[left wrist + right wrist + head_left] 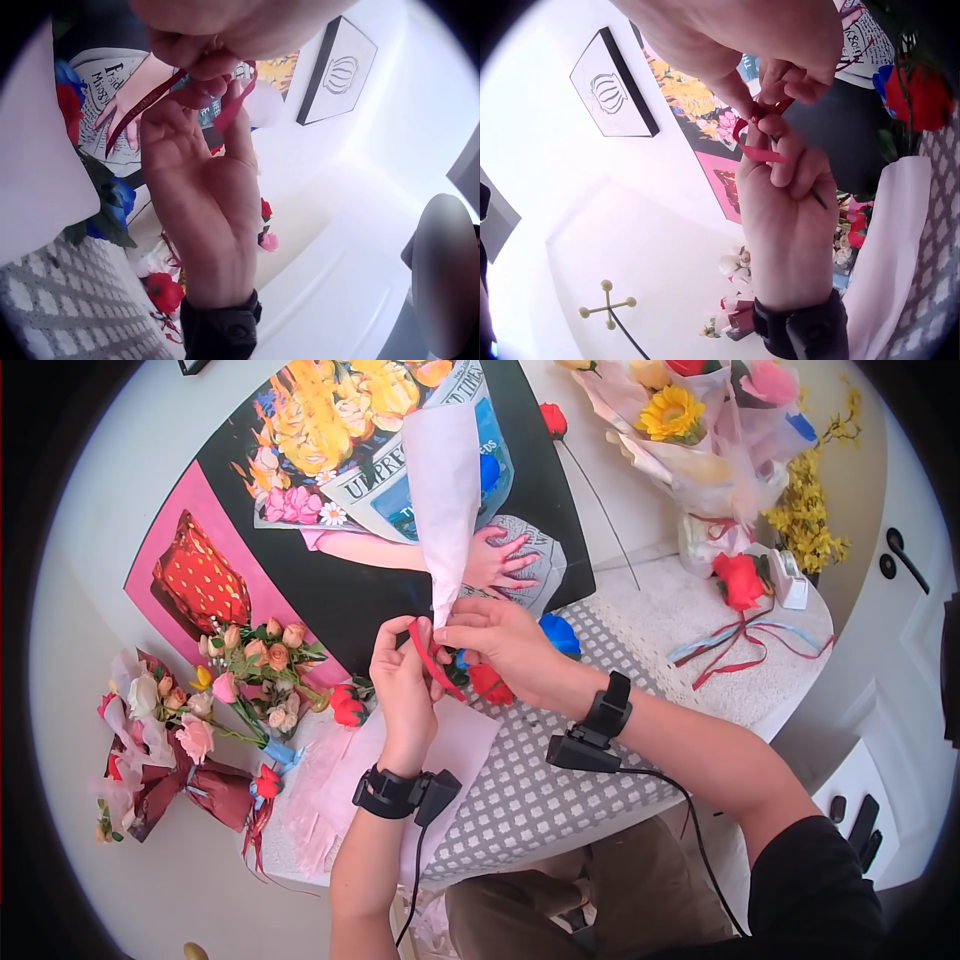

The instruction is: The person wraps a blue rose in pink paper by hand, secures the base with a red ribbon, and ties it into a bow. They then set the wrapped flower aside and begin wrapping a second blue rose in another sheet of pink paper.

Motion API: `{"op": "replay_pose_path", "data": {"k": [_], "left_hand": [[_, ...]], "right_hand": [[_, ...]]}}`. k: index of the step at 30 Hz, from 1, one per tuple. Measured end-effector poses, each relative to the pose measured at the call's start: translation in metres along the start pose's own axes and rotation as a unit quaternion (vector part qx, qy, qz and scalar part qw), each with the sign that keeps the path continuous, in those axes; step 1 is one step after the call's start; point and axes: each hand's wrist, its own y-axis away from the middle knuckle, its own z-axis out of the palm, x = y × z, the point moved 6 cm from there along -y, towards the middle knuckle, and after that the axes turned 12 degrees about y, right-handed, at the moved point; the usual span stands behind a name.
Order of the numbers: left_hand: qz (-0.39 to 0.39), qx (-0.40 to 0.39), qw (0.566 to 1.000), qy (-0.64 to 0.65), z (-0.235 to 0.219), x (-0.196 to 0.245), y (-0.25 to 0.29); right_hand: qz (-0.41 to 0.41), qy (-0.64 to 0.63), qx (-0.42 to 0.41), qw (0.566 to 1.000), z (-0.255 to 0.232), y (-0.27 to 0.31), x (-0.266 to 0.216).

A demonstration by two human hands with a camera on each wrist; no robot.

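To your left lies a small rose bouquet (pixel 262 665) beside a maroon-wrapped bundle (pixel 190 785); to your right a sunflower bouquet (pixel 700 430) stands, with loose ribbons (pixel 745 640) near a red rose (pixel 738 580).

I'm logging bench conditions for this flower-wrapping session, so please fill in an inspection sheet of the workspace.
Surface: white table with grey patterned mat.
Job's things: red ribbon held at the neck of a pale pink paper cone; red and blue flowers beside it.
Clutter: small bouquet, wrapped bouquets, loose ribbons, single red rose stem.
Hands: left hand and right hand both pinch the ribbon.
Cables: black leads from both wrist cameras.
Surroundings: large poster, white walls, framed print.
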Motion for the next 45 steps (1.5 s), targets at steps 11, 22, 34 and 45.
{"op": "replay_pose_path", "data": {"k": [11,22,34,45], "left_hand": [[-0.007,-0.007,1.0,-0.021,-0.006,-0.006,-0.004],[-0.045,-0.026,0.998,-0.03,0.005,-0.004,0.0],[-0.082,-0.01,0.996,-0.024,0.001,-0.006,0.0],[-0.039,-0.011,0.999,-0.013,0.001,-0.006,0.001]], "right_hand": [[0.011,-0.057,0.022,0.998,0.003,0.006,-0.002],[0.027,-0.066,-0.007,0.997,0.003,0.001,0.002],[0.008,-0.042,-0.005,0.999,0.0,-0.001,0.006],[0.004,-0.041,0.004,0.999,-0.003,-0.002,0.005]]}}
